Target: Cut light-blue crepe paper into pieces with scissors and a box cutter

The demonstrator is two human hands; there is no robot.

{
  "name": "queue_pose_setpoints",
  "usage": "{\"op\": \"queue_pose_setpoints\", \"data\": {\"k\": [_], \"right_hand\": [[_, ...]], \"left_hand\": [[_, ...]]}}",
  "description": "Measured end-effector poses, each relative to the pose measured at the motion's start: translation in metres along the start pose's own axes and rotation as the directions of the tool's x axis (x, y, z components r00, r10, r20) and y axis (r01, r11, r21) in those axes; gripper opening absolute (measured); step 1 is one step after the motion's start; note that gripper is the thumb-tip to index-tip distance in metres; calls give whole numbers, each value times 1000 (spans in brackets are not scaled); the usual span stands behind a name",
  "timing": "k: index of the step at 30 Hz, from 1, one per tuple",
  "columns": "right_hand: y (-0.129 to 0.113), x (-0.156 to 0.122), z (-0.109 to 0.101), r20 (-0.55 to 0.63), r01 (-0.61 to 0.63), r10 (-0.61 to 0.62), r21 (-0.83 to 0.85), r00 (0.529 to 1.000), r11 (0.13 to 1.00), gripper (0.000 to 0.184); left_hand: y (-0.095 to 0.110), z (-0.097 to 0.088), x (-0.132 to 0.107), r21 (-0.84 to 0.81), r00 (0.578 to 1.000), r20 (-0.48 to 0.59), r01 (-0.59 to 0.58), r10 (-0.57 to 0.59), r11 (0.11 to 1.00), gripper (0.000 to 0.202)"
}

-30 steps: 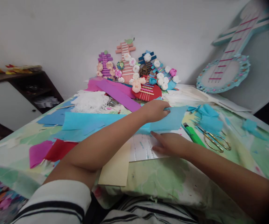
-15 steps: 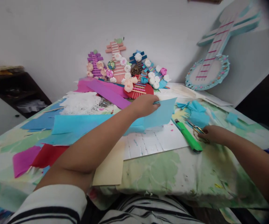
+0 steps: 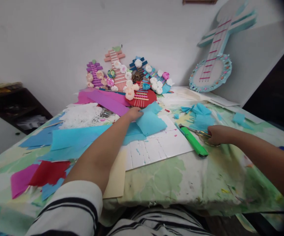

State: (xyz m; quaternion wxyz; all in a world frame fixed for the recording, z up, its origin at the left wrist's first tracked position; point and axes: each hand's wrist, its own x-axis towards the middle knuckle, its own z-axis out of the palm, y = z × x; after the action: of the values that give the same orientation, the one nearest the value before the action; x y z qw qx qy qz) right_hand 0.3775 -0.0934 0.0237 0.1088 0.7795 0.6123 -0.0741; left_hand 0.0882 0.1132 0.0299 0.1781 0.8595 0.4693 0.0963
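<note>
My left hand (image 3: pixel 134 114) pinches the edge of a piece of light blue crepe paper (image 3: pixel 152 122), which droops over a white foam board (image 3: pixel 154 149) with lines pressed into it. Longer blue crepe strips (image 3: pixel 80 136) lie under my left forearm. At the right, my right hand (image 3: pixel 218 134) is closed around the gold handles of a pair of scissors (image 3: pixel 196 130), blades pointing left. A green box cutter (image 3: pixel 193 141) rests between the scissors and the board. Crumpled blue paper pieces (image 3: pixel 201 116) sit just beyond the blades.
Decorated paper guitars, one with a red body (image 3: pixel 144 97), lean against the back wall. A large blue-trimmed banjo model (image 3: pixel 211 72) stands at the back right. White shredded paper (image 3: pixel 81 114), purple strips (image 3: pixel 110 102), red paper (image 3: pixel 49 172) and a beige sheet (image 3: pixel 116 180) lie on the patterned tablecloth (image 3: pixel 164 183).
My left hand has drawn back to the left with the blue paper, which has folded and hangs lower. My right hand still grips the scissors in about the same place.
</note>
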Motion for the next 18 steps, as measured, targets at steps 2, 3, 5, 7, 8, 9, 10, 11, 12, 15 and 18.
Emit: {"op": "queue_pose_setpoints", "data": {"k": [2, 3, 5, 7, 8, 9, 10, 11, 12, 15, 18], "right_hand": [[7, 1, -8, -6, -1, 1, -1, 1000, 1000, 22], [11, 1, -13, -11, -7, 7, -6, 1000, 1000, 25], [17, 1, -25, -34, -22, 21, -32, 999, 999, 35], [18, 2, -37, -64, -22, 18, -72, 998, 997, 38], [15, 2, -42, -79, -11, 4, -90, 997, 996, 36], [10, 2, -47, -93, 11, -21, -101, 995, 995, 32], [3, 2, -50, -102, 45, -56, -105, 993, 993, 28], [-5, 2, -52, -107, 84, -95, -101, 990, 991, 25], [-14, 3, -53, -106, 126, -136, -92, 985, 988, 24], [-38, 7, -52, -73, 218, -222, -61, 972, 974, 27], [-48, 13, -47, -51, 222, -228, -99, 972, 970, 37]], "left_hand": [[-4, 6, 2, 10, 1000, 15, -2, 2, 1000, 28], [-5, 9, 3, 18, 1000, 22, -8, 8, 1000, 28], [-6, 12, 5, 36, 999, 34, -26, 24, 999, 28], [-5, 15, 7, 55, 998, 42, -43, 40, 998, 28], [-5, 16, 9, 64, 998, 44, -51, 48, 997, 28], [-5, 16, 11, 74, 998, 43, -58, 55, 996, 28], [-5, 17, 13, 85, 997, 42, -66, 62, 994, 28], [-5, 18, 15, 96, 997, 39, -74, 70, 993, 28], [-6, 20, 17, 108, 996, 35, -81, 78, 991, 28], [-7, 25, 21, 148, 995, 14, -102, 101, 984, 28], [-8, 33, 21, 189, 991, -2, -128, 131, 974, 28]]}}
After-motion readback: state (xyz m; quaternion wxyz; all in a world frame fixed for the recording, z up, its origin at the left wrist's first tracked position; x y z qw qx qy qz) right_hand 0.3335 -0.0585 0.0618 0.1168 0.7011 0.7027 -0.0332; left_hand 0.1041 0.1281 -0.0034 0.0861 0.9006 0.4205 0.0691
